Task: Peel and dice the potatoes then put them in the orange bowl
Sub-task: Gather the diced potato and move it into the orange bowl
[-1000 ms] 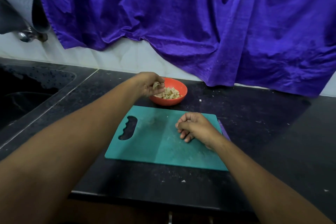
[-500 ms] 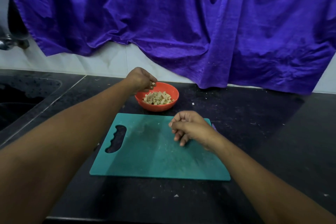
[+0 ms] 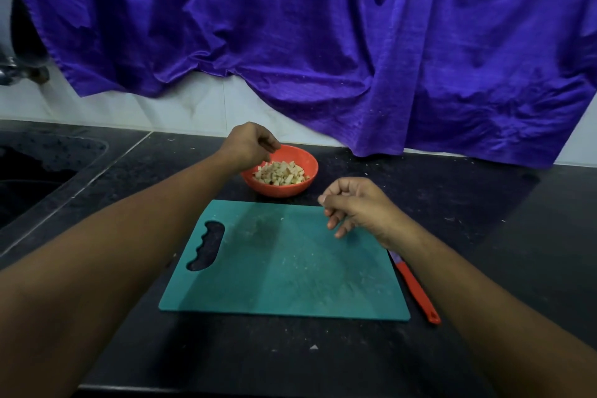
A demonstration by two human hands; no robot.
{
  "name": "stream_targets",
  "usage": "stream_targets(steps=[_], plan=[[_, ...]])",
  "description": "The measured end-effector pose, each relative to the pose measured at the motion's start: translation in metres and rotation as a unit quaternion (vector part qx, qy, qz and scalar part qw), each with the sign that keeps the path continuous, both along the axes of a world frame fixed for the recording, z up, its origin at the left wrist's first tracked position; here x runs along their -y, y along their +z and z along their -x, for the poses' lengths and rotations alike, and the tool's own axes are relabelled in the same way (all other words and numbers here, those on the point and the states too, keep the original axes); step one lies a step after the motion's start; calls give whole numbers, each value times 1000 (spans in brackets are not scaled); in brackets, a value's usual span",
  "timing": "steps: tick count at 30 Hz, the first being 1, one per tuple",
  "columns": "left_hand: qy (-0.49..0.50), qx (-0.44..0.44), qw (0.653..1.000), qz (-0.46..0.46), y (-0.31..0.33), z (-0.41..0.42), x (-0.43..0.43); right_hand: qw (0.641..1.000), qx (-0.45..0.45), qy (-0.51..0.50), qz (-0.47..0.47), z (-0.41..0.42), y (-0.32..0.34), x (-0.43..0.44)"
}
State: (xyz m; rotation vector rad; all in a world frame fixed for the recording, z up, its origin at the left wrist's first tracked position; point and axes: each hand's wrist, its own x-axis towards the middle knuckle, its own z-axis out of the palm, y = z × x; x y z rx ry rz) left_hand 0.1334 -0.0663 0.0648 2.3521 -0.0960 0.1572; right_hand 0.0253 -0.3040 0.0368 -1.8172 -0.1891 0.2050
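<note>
A teal chopping board (image 3: 284,268) is seen lying flat on a dark speckled worktop (image 3: 484,236), its handle cut-out at the left end. Just behind the board's far edge an orange bowl (image 3: 310,165) is set on the worktop, filled with diced potato (image 3: 281,173) in small pale cubes. The left hand (image 3: 250,147) is held over the bowl's left rim, behind the board; its fingers (image 3: 269,147) are released and hang loosely curled towards the cubes. The right hand (image 3: 358,207) is raised above the board's far right corner. Its fingers (image 3: 334,220) are loosely curled with the thumb laid against the forefinger, and it cannot be told whether anything is pinched there. A red-handled knife (image 3: 416,291) lies on the worktop just beside the board's right edge, its blade largely hidden by the right forearm. To the left of the board, well apart, a sunken dark sink (image 3: 38,178) is set into the worktop. Behind the board a creased purple cloth (image 3: 323,42) is draped down the pale wall.
</note>
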Motion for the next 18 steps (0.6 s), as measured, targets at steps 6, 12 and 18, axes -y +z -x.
stream_targets(steps=[6,12,18], plan=[[-19,54,998,-40,2,20,-1,998,23,-20,46,-13,9,11],[-113,112,985,59,-24,83,22,981,48,-109,153,-49,14,43],[-154,33,983,95,-61,99,35,959,33,-138,244,-77,-4,43]])
